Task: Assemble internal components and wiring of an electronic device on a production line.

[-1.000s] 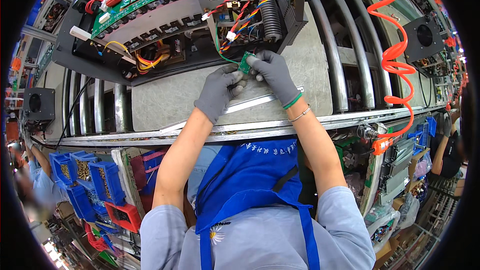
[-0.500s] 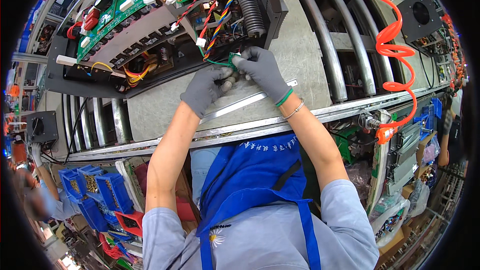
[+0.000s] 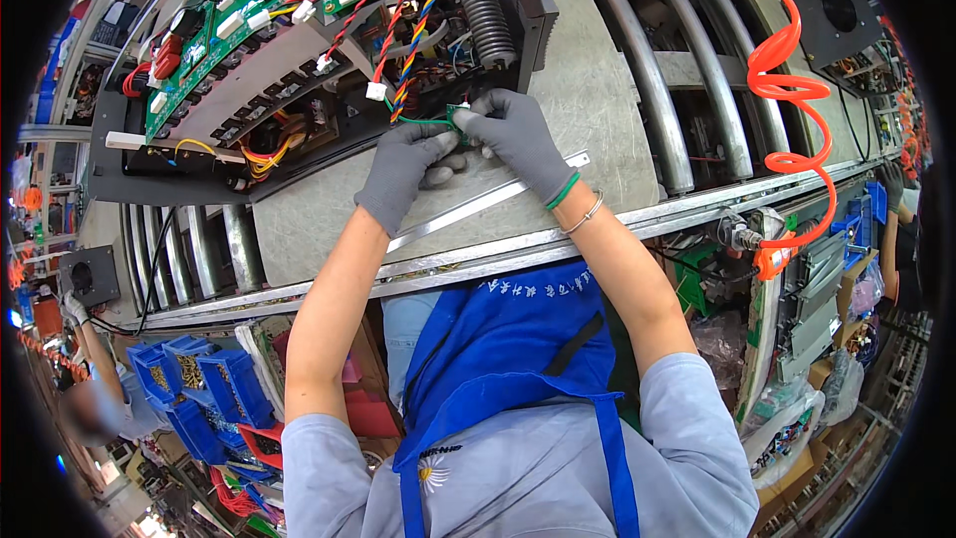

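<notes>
Both my hands wear grey gloves and meet at the near edge of a black metal chassis (image 3: 129,175). My right hand (image 3: 520,141) pinches a small green circuit board (image 3: 455,118). My left hand (image 3: 403,171) closes its fingers on the same board from the other side. A green wire (image 3: 423,122) runs from it toward the chassis; the fingers cover most of the board. Inside the chassis stand a large green circuit board (image 3: 221,35), twisted coloured wires (image 3: 410,58) with a white connector (image 3: 376,91), and a black coil (image 3: 485,15).
A flat metal strip (image 3: 468,207) lies on the grey work board (image 3: 588,90) beneath my wrists. Steel rollers (image 3: 637,70) flank it. A coiled orange air hose (image 3: 787,90) hangs at the right. Blue bins of small parts (image 3: 234,386) stand lower left, near a co-worker's gloved hand (image 3: 76,309).
My hands and the small board have shifted slightly left and up. The twisted wires and white connector also sit a little farther left. Both hands keep their grip.
</notes>
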A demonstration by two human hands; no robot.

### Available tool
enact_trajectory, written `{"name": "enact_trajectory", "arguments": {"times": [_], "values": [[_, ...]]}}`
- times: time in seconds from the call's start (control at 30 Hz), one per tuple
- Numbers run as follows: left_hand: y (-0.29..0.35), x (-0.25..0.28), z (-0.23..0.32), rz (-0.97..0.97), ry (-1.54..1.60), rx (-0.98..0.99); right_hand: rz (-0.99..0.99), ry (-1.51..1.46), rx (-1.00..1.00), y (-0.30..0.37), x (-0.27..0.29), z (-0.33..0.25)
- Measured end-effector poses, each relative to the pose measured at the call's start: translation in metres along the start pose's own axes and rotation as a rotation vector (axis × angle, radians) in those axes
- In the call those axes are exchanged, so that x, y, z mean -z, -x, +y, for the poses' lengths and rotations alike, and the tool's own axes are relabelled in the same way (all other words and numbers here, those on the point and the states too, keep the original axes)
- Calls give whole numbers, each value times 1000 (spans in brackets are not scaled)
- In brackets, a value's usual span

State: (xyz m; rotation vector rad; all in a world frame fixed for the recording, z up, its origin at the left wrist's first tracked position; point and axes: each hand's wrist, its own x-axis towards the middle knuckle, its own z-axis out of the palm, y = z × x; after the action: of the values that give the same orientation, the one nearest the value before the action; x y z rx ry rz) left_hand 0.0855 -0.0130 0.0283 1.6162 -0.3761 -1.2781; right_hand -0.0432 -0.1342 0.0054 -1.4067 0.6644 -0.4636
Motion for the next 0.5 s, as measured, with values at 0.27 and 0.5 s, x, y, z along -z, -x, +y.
{"name": "enact_trajectory", "arguments": {"times": [0.27, 0.5], "values": [[-4, 4, -11, -63, 222, -44, 28, -22, -17, -2, -1, 1], [1, 2, -15, -68, 247, -97, 9, -30, -10, -2, 0, 2]]}}
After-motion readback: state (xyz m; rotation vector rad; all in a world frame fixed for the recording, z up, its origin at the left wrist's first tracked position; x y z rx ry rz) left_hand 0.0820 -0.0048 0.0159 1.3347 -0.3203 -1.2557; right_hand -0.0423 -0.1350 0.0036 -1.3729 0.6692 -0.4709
